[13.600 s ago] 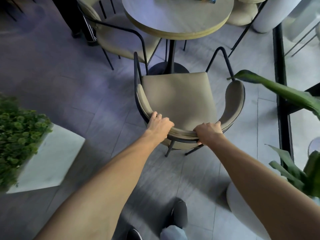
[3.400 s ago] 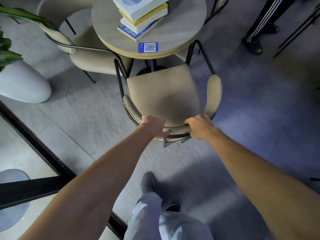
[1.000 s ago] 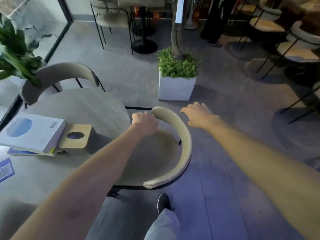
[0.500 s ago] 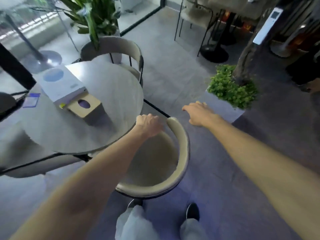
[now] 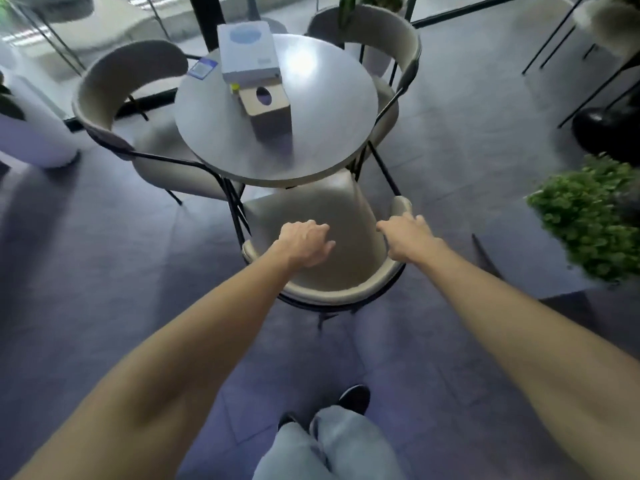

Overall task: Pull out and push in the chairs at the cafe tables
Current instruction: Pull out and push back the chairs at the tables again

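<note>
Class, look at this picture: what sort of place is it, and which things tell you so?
Most likely a cafe: a small round table ringed by three matching padded chairs, a potted plant beside them, and more chair legs toward the far right.

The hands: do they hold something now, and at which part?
Both hands, left and right, rest on the near chair's curved backrest; whether the fingers are closed cannot be told.

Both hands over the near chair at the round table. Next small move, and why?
Probably close both hands on the backrest. The left hand and right hand hover over the near chair with fingers loose, neither clearly wrapping its curved backrest. The seat front is only just under the round table, so a firm grip should come before any push or pull.
</note>
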Available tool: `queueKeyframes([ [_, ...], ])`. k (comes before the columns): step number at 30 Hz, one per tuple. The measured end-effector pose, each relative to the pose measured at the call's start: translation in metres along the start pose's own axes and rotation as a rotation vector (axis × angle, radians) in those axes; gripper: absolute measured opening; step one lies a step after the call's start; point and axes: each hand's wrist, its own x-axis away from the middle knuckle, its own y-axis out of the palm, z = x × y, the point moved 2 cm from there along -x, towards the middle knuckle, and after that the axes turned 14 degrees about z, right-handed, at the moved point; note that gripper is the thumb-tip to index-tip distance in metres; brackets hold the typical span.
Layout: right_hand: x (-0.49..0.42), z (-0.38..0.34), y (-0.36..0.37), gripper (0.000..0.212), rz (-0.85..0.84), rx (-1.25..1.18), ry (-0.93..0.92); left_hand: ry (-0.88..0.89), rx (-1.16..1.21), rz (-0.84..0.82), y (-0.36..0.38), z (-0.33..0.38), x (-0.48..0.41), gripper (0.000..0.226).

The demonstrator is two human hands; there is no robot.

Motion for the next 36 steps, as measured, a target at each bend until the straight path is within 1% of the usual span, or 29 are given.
queueKeyframes([
  [4, 0.011, -0.019, 0.024, 0.043, -0.012, 0.044, -0.076, -0.047, 0.016, -0.022, 0.02, -0.001, 0.029, 0.042],
  [6, 0.016, -0.027, 0.037, 0.041, -0.018, 0.068, -0.086, -0.06, 0.007, -0.042, 0.032, 0.001, 0.042, 0.042],
  [9, 0.019, -0.034, 0.056, 0.035, -0.013, 0.108, -0.098, -0.095, 0.009, -0.031, 0.049, 0.002, 0.056, 0.042],
  [12, 0.015, -0.034, 0.073, 0.035, -0.003, 0.146, -0.131, -0.13, 0.005, 0.0, 0.063, 0.006, 0.065, 0.043],
  [16, 0.005, -0.031, 0.095, 0.038, -0.078, 0.195, -0.205, -0.205, 0.025, -0.007, 0.087, 0.017, 0.068, 0.045],
  [19, -0.001, -0.036, 0.109, 0.046, -0.137, 0.189, -0.279, -0.235, -0.023, -0.046, 0.108, 0.024, 0.064, 0.055],
  [21, 0.001, -0.039, 0.121, 0.046, -0.149, 0.179, -0.344, -0.242, -0.035, -0.088, 0.12, 0.033, 0.061, 0.066],
  [24, 0.001, -0.033, 0.14, 0.038, -0.101, 0.144, -0.413, -0.202, -0.078, -0.096, 0.132, 0.047, 0.063, 0.078],
  [28, -0.004, -0.028, 0.151, 0.032, -0.015, 0.085, -0.454, -0.164, -0.162, -0.026, 0.143, 0.061, 0.072, 0.074],
  [31, -0.001, -0.03, 0.152, 0.03, -0.005, 0.078, -0.449, -0.166, -0.151, -0.004, 0.145, 0.062, 0.074, 0.072],
  [36, 0.005, -0.028, 0.156, 0.029, 0.027, 0.07, -0.448, -0.159, -0.117, 0.039, 0.151, 0.063, 0.079, 0.077],
])
